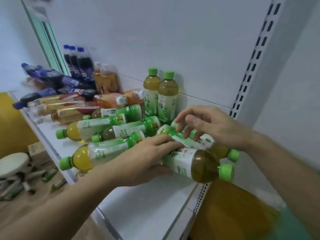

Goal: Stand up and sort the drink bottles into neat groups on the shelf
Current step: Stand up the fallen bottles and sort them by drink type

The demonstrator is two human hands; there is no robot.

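Several green tea bottles lie tumbled on the white shelf (142, 208). Two green tea bottles (160, 96) stand upright against the back wall. My left hand (147, 158) grips a lying green tea bottle (199, 163) by its label, cap pointing right. My right hand (207, 125) hovers with fingers spread, its fingertips touching another lying green tea bottle (194, 141) just behind. Further left, orange tea bottles (110, 99) lie in a heap, and cola bottles (78, 63) stand at the far back with others lying beside them.
The shelf's slotted upright (251, 66) rises at the right. Below the shelf edge on the left are a round white stool (12, 163), a cardboard box (37, 150) and small items scattered on the wooden floor. A yellow surface (233, 213) lies beneath the shelf at right.
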